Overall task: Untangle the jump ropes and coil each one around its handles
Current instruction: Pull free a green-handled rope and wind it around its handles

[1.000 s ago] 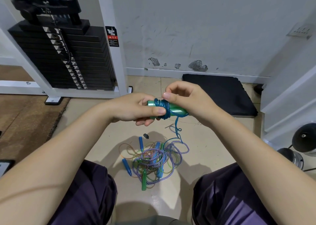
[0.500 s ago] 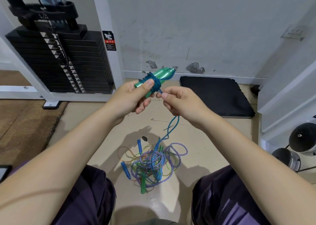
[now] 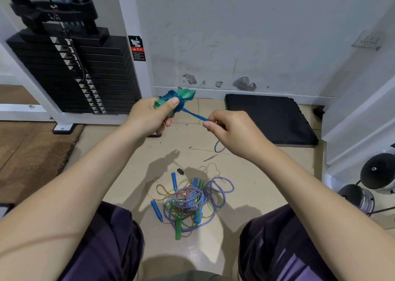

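In the head view, we grip the green handles [image 3: 171,101] in our left hand [image 3: 147,118], thumb pressed over the blue rope [image 3: 193,115] already coiled round them, while the fingers [image 3: 208,127] of our right hand [image 3: 233,131] pinch its free tail, drawn taut just right of the handles. We judge that if the thumb lifts or the pinch slackens, the slick coils could spring loose and unwind. The remaining ropes lie in a tangled pile [image 3: 190,201] on the floor [image 3: 256,184] well below the handles, and a dropped tail could snag there.
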`<state>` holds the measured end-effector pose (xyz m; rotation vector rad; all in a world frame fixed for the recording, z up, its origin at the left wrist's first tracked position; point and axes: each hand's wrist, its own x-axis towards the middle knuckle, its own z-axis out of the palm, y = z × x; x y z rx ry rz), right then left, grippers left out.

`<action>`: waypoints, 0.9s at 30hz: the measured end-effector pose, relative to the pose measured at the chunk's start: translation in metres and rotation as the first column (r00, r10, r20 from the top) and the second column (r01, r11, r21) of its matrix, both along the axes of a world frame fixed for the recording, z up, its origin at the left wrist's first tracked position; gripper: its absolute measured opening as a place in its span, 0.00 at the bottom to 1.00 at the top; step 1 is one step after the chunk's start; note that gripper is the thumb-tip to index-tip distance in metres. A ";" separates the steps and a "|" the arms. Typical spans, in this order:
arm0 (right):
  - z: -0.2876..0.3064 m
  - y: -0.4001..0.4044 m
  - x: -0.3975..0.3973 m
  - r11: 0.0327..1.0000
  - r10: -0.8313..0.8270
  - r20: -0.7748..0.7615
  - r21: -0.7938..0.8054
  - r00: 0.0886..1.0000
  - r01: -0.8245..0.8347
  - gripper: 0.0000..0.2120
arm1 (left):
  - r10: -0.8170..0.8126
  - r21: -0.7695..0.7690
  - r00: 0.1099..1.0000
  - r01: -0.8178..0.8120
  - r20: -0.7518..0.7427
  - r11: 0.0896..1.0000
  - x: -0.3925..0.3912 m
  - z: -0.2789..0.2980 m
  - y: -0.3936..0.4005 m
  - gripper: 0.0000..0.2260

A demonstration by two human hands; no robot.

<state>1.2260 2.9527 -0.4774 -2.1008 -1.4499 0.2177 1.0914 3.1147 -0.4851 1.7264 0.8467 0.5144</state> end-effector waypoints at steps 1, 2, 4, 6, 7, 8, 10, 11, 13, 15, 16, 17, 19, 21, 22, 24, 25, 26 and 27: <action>0.002 -0.001 -0.001 0.999 0.012 0.003 0.033 1.000 -0.012 0.10 | -0.002 0.000 1.000 0.002 -0.019 1.000 -0.001 0.000 0.001 0.17; 0.003 -0.002 -0.002 0.998 0.028 0.018 0.052 0.999 -0.029 0.10 | -0.002 0.010 0.999 0.003 -0.038 1.000 -0.001 -0.001 0.000 0.17; 0.007 -0.002 -0.006 0.998 0.060 0.090 0.025 0.994 -0.063 0.11 | 0.003 0.012 0.999 -0.003 -0.053 1.000 0.001 -0.002 -0.004 0.17; 0.008 0.000 -0.010 0.995 0.093 0.180 -0.040 0.979 -0.087 0.13 | 0.032 -0.033 0.999 -0.032 -0.024 0.999 0.004 -0.003 -0.008 0.17; 0.007 0.001 -0.011 0.994 0.106 0.210 -0.060 0.972 -0.095 0.14 | 0.060 -0.072 0.998 -0.059 0.002 0.996 0.005 -0.003 -0.008 0.17; 0.007 0.002 -0.011 0.992 0.117 0.227 -0.066 0.967 -0.104 0.14 | 0.091 -0.111 0.995 -0.087 0.029 0.990 0.006 -0.003 -0.008 0.17; 0.004 0.005 -0.011 0.991 0.133 0.240 -0.055 0.962 -0.123 0.15 | 0.123 -0.153 0.991 -0.114 0.055 0.982 0.007 -0.004 -0.008 0.16; 0.003 0.005 -0.011 0.990 0.138 0.249 -0.043 0.959 -0.132 0.15 | 0.118 -0.149 0.992 -0.110 0.043 0.983 0.007 -0.004 -0.009 0.16; -0.001 0.005 -0.008 0.991 0.127 0.276 -0.002 0.953 -0.132 0.15 | 0.057 -0.084 0.998 -0.060 -0.039 0.995 0.006 -0.008 -0.008 0.16; 0.000 0.002 -0.003 0.993 0.076 0.296 0.067 0.952 -0.100 0.14 | -0.066 -0.032 0.983 0.061 -0.171 0.998 0.004 -0.011 -0.005 0.17; 0.001 0.001 0.001 0.991 0.041 0.291 0.110 0.956 -0.076 0.13 | -0.147 -0.044 0.961 0.140 -0.234 0.989 0.003 -0.012 -0.004 0.17; 0.003 0.000 0.005 0.987 0.012 0.274 0.148 0.962 -0.055 0.13 | -0.227 -0.071 0.933 0.216 -0.279 0.974 0.003 -0.012 -0.004 0.18; 0.004 -0.002 0.011 0.980 -0.008 0.208 0.195 0.978 -0.034 0.10 | -0.342 -0.105 0.886 0.326 -0.314 0.940 0.001 -0.010 -0.006 0.19; 0.003 -0.001 0.010 0.982 0.018 0.090 0.184 0.996 -0.034 0.07 | -0.432 -0.113 0.842 0.419 -0.323 0.901 0.000 -0.006 -0.009 0.17; 0.002 -0.001 0.008 0.985 0.035 0.019 0.166 0.999 -0.038 0.06 | -0.476 -0.121 0.814 0.464 -0.332 0.878 0.000 -0.005 -0.011 0.17; -0.001 0.000 0.004 0.988 0.064 -0.087 0.143 0.994 -0.052 0.06 | -0.552 -0.150 0.760 0.536 -0.344 0.831 -0.001 -0.004 -0.014 0.19; -0.001 0.000 0.003 0.988 0.074 -0.117 0.140 0.990 -0.058 0.06 | -0.585 -0.167 0.738 0.564 -0.336 0.809 -0.001 -0.004 -0.014 0.21; -0.002 0.000 0.003 0.988 0.081 -0.144 0.142 0.986 -0.061 0.06 | -0.620 -0.182 0.717 0.596 -0.318 0.782 -0.002 -0.004 -0.013 0.23; -0.003 0.000 0.003 0.988 0.089 -0.176 0.141 0.980 -0.065 0.06 | -0.653 -0.191 0.699 0.626 -0.292 0.756 -0.002 -0.004 -0.013 0.24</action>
